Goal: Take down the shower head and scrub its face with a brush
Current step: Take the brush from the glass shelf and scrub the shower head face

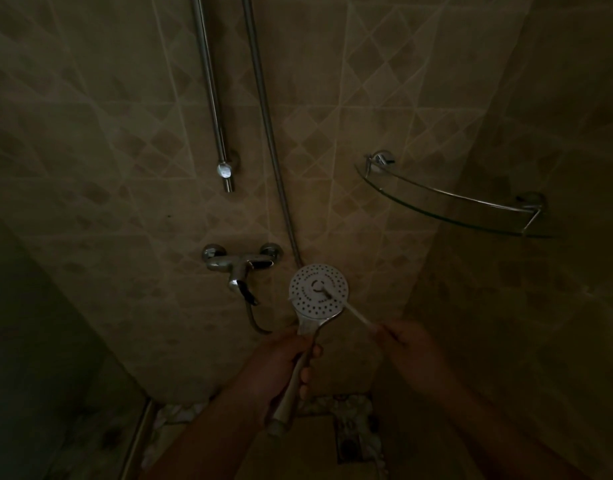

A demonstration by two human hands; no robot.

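The shower head (313, 297) is off its holder, its round white face with many small holes turned up toward me. My left hand (284, 362) is wrapped around its chrome handle, low in the middle of the view. A thin white brush (353, 313), like a toothbrush, lies across the face with its head at the centre. My right hand (407, 344) grips the brush's far end, to the right of the shower head. The light is dim.
A chrome mixer tap (239, 263) sits on the tiled wall just left of the shower head, its hose (263, 109) rising upward. A slide rail (211, 91) hangs above. A glass corner shelf (454, 202) is at right. A floor drain (350, 441) lies below.
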